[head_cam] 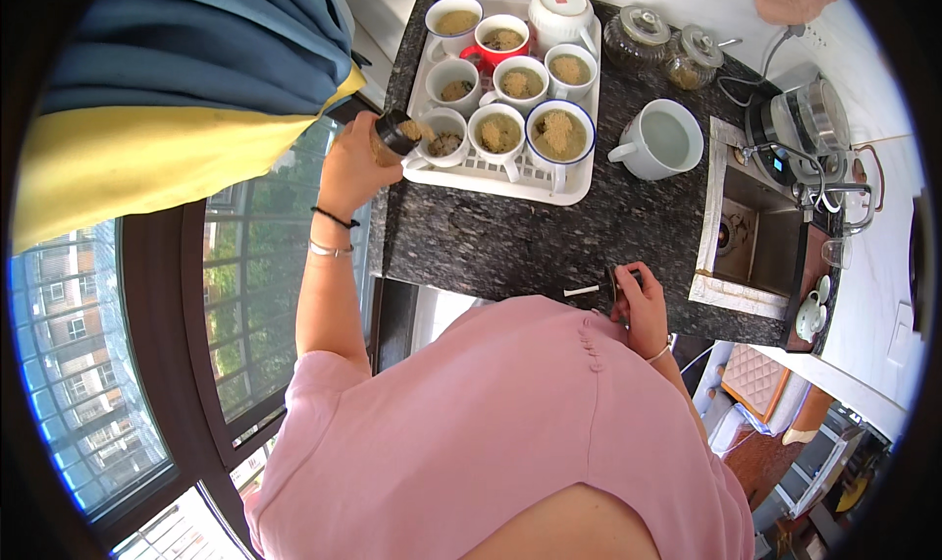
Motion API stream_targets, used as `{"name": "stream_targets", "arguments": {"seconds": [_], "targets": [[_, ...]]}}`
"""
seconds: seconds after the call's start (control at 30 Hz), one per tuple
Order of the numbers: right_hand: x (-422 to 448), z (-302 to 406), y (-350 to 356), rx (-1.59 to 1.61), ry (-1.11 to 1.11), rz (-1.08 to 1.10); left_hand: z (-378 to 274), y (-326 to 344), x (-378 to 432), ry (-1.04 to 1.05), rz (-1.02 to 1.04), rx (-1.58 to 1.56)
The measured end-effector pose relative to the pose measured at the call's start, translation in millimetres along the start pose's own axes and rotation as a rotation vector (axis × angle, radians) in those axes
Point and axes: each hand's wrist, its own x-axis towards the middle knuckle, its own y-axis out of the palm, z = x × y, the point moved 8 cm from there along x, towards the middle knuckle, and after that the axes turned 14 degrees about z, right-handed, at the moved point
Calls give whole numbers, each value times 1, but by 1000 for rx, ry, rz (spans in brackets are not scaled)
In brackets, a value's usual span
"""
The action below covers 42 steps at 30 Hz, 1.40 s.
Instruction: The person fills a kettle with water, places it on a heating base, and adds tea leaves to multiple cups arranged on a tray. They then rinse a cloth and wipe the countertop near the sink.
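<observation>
My left hand (349, 159) grips a small black-rimmed jar (391, 134) of light brown granules, tilted over a white mug (446, 139) at the tray's near left corner. Granules sit at the jar's mouth, above the mug's rim; dark bits lie inside that mug. Other mugs on the white plastic tray (574, 194) hold greenish-brown liquid, several topped with a brown heap. Among them are a red mug (486, 58) and a blue-rimmed mug (561, 134). At the counter's front edge my right hand (643, 306) holds a dark, thin, round thing (612, 283), perhaps a lid.
An upside-down white mug (561, 17) stands at the tray's back. A large mug of clear liquid (659, 139), two glass jars (637, 36), an electric kettle (802, 118) and a sink (747, 229) are to the right. A short white stick (581, 291) lies near my right hand. Curtains (184, 140) hang at left.
</observation>
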Motion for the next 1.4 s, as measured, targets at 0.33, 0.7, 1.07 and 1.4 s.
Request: {"name": "stream_targets", "arguments": {"seconds": [0.33, 0.7, 1.07, 1.4], "targets": [[1, 35, -6, -72, -74, -37, -18, -9, -12, 48, -69, -289], [-24, 257, 96, -930, -914, 99, -201, 56, -10, 456, 402, -1014], [-18, 237, 94, -1167, -677, 130, -228, 54, -7, 570, 257, -701], [29, 230, 67, -522, -651, 189, -219, 47, 34, 621, 28, -619]]}}
